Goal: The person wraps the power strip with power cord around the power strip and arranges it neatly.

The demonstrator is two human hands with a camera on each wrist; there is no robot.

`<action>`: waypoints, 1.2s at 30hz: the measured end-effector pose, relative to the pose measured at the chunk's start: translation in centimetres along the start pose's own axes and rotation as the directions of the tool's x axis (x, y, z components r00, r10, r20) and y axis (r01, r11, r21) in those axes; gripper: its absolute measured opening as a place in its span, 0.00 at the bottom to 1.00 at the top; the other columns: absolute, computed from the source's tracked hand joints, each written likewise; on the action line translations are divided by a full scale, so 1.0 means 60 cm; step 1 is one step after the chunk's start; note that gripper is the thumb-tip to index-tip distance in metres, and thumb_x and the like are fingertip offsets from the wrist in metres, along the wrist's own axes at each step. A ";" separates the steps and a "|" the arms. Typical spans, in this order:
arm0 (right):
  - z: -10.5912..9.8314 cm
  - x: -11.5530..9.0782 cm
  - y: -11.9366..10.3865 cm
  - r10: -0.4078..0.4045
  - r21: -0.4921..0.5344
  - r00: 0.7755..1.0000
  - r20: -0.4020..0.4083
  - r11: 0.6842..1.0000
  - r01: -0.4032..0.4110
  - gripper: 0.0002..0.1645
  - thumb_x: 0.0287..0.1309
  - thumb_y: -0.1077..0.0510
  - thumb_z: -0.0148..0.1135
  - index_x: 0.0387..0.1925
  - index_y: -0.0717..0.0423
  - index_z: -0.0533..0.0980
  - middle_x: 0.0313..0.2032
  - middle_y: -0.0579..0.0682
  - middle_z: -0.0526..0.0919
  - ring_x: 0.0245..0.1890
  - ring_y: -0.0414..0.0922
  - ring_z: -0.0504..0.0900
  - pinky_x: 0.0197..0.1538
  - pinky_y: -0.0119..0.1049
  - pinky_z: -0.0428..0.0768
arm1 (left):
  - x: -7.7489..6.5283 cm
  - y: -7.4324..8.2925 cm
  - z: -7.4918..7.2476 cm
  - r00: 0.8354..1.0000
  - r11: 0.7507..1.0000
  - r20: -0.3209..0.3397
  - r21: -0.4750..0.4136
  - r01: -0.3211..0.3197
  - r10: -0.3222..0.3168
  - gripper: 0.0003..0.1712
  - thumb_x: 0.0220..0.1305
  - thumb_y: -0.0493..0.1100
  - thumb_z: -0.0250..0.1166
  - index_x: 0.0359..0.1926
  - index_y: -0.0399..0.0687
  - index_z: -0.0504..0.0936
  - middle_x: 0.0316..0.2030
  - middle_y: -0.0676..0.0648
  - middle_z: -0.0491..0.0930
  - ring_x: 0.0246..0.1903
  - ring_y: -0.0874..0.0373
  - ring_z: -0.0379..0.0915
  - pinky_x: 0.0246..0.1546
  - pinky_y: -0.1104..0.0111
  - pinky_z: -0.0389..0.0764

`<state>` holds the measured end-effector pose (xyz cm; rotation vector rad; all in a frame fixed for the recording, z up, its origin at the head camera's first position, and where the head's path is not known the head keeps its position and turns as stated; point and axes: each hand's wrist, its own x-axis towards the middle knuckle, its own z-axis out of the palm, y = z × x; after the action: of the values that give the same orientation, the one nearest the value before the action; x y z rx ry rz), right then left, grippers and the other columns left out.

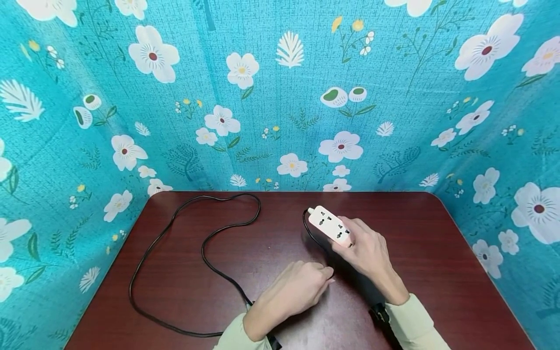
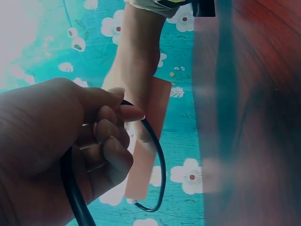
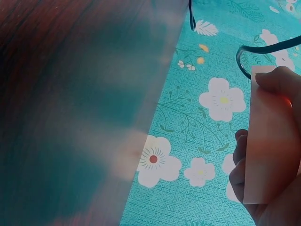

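My right hand (image 1: 367,248) grips a white power strip (image 1: 331,225) above the right half of the table, its socket face turned up toward the head view. In the right wrist view, the strip's blank underside (image 3: 268,146) shows with fingers along both long sides. A black cable (image 2: 162,162) leaves the strip's far end and bends back toward my left hand (image 1: 295,289). Between thumb and index finger, my left hand pinches that cable close to the strip; the other fingers are curled, and another stretch of cable passes under the palm in the left wrist view.
The rest of the cable (image 1: 193,334) lies in a wide loop over the left half of the dark red-brown table (image 1: 183,282). A blue flowered curtain (image 1: 271,116) hangs behind the table and along both sides. Dark straps sit at both wrists.
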<state>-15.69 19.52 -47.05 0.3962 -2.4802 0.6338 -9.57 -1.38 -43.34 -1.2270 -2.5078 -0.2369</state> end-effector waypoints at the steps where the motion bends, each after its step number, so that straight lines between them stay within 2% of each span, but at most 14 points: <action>1: 0.001 -0.001 0.001 -0.002 -0.002 1.000 0.005 1.000 0.002 0.40 0.35 0.43 0.77 0.56 0.44 0.79 0.39 0.42 0.84 0.22 0.33 0.69 0.22 0.32 0.66 | 0.000 0.000 -0.003 1.000 1.000 0.006 -0.005 -0.007 0.007 0.11 0.68 0.49 0.61 0.27 0.57 0.76 0.21 0.60 0.76 0.17 0.66 0.74 0.15 0.73 0.68; 7: 0.004 -0.004 0.001 -0.010 -0.008 1.000 0.025 1.000 0.010 0.40 0.35 0.43 0.76 0.57 0.42 0.79 0.40 0.41 0.83 0.21 0.32 0.69 0.21 0.31 0.66 | 0.002 0.001 -0.016 0.999 0.999 0.028 -0.015 -0.040 0.041 0.13 0.70 0.49 0.59 0.26 0.57 0.74 0.20 0.60 0.73 0.14 0.67 0.69 0.13 0.75 0.62; 15: 0.003 -0.004 -0.006 -0.046 -0.032 0.998 0.052 0.998 0.048 0.39 0.35 0.46 0.75 0.57 0.42 0.79 0.39 0.41 0.84 0.20 0.31 0.68 0.21 0.30 0.66 | 0.010 0.002 -0.024 0.998 0.998 0.017 -0.001 -0.065 0.065 0.15 0.73 0.50 0.55 0.26 0.57 0.73 0.22 0.60 0.74 0.15 0.67 0.68 0.13 0.75 0.63; 22: 0.007 -0.006 -0.010 -0.096 -0.040 0.992 0.083 0.994 0.099 0.36 0.38 0.49 0.76 0.56 0.42 0.80 0.40 0.40 0.85 0.19 0.31 0.72 0.20 0.31 0.67 | 0.017 -0.004 -0.028 0.996 0.996 -0.013 -0.013 -0.094 0.093 0.13 0.74 0.50 0.54 0.30 0.57 0.77 0.25 0.60 0.76 0.19 0.66 0.72 0.17 0.75 0.71; 26: 0.012 -0.010 -0.010 -0.133 -0.038 0.985 0.111 0.990 0.138 0.32 0.43 0.58 0.71 0.55 0.41 0.80 0.41 0.39 0.85 0.20 0.32 0.70 0.20 0.29 0.65 | 0.019 -0.013 -0.035 0.995 0.992 -0.026 -0.071 -0.102 0.101 0.10 0.74 0.49 0.53 0.37 0.56 0.79 0.31 0.60 0.79 0.23 0.68 0.74 0.23 0.75 0.75; 29: 0.015 -0.014 -0.010 -0.172 -0.033 0.974 0.146 0.983 0.178 0.36 0.39 0.66 0.65 0.55 0.40 0.80 0.41 0.39 0.85 0.21 0.34 0.67 0.21 0.27 0.63 | 0.020 -0.020 -0.041 0.996 0.990 -0.010 -0.110 -0.089 0.089 0.11 0.75 0.49 0.51 0.41 0.57 0.80 0.34 0.62 0.80 0.27 0.70 0.75 0.26 0.76 0.77; 32: 0.018 -0.017 -0.012 -0.206 -0.034 0.961 0.184 0.976 0.215 0.35 0.38 0.60 0.74 0.55 0.41 0.81 0.40 0.39 0.84 0.22 0.33 0.67 0.21 0.26 0.63 | 0.019 -0.028 -0.044 0.997 0.988 0.025 -0.134 -0.075 0.079 0.12 0.76 0.49 0.50 0.44 0.57 0.80 0.34 0.62 0.81 0.28 0.71 0.74 0.29 0.76 0.77; 34: 0.020 -0.019 -0.013 -0.223 -0.036 0.952 0.209 0.971 0.235 0.37 0.35 0.50 0.80 0.55 0.41 0.81 0.40 0.38 0.84 0.22 0.33 0.69 0.22 0.27 0.65 | 0.020 -0.033 -0.045 0.996 0.986 0.053 -0.154 -0.068 0.077 0.11 0.76 0.49 0.50 0.44 0.57 0.79 0.31 0.62 0.79 0.27 0.72 0.72 0.28 0.77 0.75; 36: 0.023 -0.022 -0.014 -0.241 -0.026 0.942 0.233 0.967 0.253 0.41 0.32 0.41 0.81 0.55 0.40 0.81 0.41 0.37 0.85 0.24 0.32 0.74 0.23 0.28 0.69 | 0.020 -0.041 -0.046 0.994 0.981 0.074 -0.182 -0.071 0.085 0.09 0.76 0.47 0.51 0.43 0.57 0.78 0.28 0.62 0.77 0.27 0.72 0.69 0.29 0.79 0.72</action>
<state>-14.87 18.28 -48.50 0.7841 -2.5962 0.4351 -11.57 -2.80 -40.33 -1.4290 -2.5467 -0.4090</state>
